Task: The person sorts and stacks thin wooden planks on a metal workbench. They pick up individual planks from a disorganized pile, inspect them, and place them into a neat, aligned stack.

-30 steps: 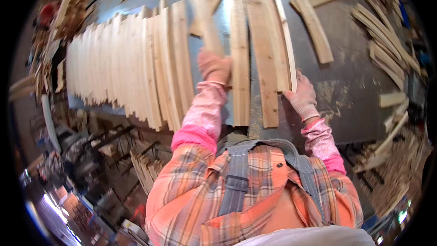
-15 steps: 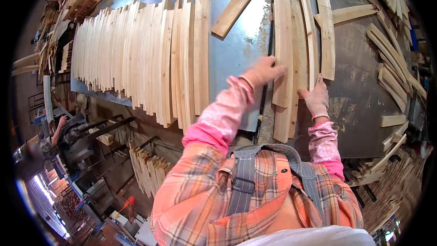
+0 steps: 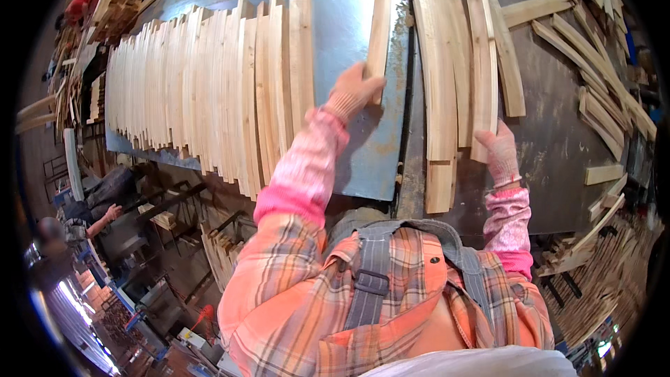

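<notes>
My left hand (image 3: 356, 89) is closed round the near end of a pale wooden slat (image 3: 380, 24) on the blue-grey tabletop. The slat points almost straight away from me. My right hand (image 3: 499, 152) grips the near end of another slat (image 3: 481, 56), thumb on its top face; its far part lies across neighbouring slats. Between my hands lie several slats (image 3: 434, 91) side by side, partly overlapping. One more slat (image 3: 511, 77) rests just right of the one in my right hand. Both hands wear light knitted gloves with the fingertips showing.
A long row of upright-edged slats (image 3: 202, 84) fills the left of the table. Loose slats (image 3: 593, 84) are heaped at the right, with a short offcut (image 3: 604, 174) near them. A gap (image 3: 406, 98) divides the tabletop. Another person (image 3: 98, 216) works at the lower left.
My left hand has moved left onto the lone slat, which has swung from slanting to nearly straight. My right hand has drawn slightly nearer me, now holding a slat's end.
</notes>
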The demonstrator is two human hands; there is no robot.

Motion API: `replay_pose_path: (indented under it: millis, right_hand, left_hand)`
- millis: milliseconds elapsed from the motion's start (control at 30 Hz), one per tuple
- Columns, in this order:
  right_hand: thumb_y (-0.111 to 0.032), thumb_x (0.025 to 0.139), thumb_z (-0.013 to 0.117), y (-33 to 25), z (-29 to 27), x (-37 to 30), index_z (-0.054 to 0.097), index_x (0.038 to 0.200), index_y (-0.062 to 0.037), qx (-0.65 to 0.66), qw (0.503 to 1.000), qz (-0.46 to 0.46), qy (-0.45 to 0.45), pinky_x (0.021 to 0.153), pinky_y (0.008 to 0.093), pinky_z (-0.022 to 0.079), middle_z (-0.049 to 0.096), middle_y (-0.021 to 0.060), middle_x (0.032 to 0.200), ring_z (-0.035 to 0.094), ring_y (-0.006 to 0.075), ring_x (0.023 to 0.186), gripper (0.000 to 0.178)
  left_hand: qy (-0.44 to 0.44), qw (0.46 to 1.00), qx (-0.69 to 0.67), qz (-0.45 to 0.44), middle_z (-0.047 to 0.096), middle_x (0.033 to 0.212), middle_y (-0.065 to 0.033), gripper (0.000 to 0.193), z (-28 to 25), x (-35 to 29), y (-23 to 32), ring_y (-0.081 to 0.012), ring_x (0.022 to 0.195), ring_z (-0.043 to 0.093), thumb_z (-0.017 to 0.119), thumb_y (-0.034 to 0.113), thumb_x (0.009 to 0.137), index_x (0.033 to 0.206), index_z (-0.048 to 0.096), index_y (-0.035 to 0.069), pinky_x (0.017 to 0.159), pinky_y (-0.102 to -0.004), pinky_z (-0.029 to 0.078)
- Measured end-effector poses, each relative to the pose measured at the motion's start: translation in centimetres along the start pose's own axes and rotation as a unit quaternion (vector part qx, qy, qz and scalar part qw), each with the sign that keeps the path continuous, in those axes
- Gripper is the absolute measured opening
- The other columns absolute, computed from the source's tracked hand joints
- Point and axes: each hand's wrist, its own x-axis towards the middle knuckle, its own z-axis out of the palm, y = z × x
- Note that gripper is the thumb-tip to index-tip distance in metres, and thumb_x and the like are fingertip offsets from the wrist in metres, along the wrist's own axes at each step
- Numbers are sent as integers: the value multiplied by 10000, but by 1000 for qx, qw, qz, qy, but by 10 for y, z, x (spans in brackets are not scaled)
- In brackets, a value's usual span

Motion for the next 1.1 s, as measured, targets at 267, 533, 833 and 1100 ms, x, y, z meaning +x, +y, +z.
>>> replay_pose_path:
  millis: [267,533,833,1100]
  right_hand:
    - [-339,836,744,-14,143,-44,611,1339,-38,-243,966,-18,-87,915,387,549,731,182,1108,710,308,1024,601]
    - [-357,804,752,26,190,-13,633,1297,-17,-327,932,99,-117,951,455,559,714,247,1198,690,412,1128,611]
    - [-387,799,803,34,239,-44,675,1215,8,-442,882,95,-131,937,448,560,729,256,1141,700,400,1112,587]
    - [-450,842,779,50,323,-56,530,1342,78,-487,812,-41,-320,993,456,547,684,301,1212,691,416,1131,768]
  left_hand:
    - [-10,962,-262,70,701,1206,-142,523,74,-157,-39,-224,1132,650,637,162,915,1430,586,87,1006,-339,505]
    - [165,934,271,162,599,1379,-168,617,20,-121,-96,-376,1293,552,726,358,886,1391,581,36,1088,-458,455]
    - [212,865,450,65,475,1535,-147,625,-37,-82,-127,-369,1389,470,688,145,842,1444,531,81,1120,-475,436]
    - [284,885,334,154,460,1572,-197,742,-72,-104,-150,-406,1412,468,714,312,854,1494,485,16,1202,-487,346]
